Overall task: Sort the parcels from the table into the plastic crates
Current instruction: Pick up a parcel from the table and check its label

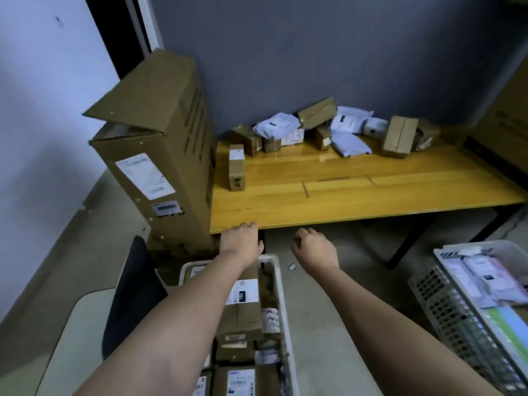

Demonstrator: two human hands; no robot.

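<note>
From the head camera I see the parcels (331,130) heaped along the far edge of the wooden counter (357,195), against the grey wall. They are a mix: small brown cardboard boxes, some sealed with tape and bearing white labels, and soft white and pale grey plastic mailer bags with printed labels. One narrow brown box (236,167) lies apart from the heap, near the counter's left end, a white label on its far end.

My left hand (241,241) is stretched out at the counter's near edge, palm down, its fingers (248,225) bent downward and empty; I cannot tell whether they touch the edge. My right hand (313,247) hangs over the floor just short of the counter, fingers loosely curled and holding nothing.

Under my left forearm stands a white plastic crate (281,295) on the floor, packed with brown cardboard boxes carrying white labels, with a few small white packets along its right side. At the right edge of the view a second white crate (445,304) with perforated walls holds flat mailer bags in white, pink and pale green.

A tall brown carton (160,155) with an open top flap stands at the counter's left end. A dark chair back (134,292) shows at lower left.
</note>
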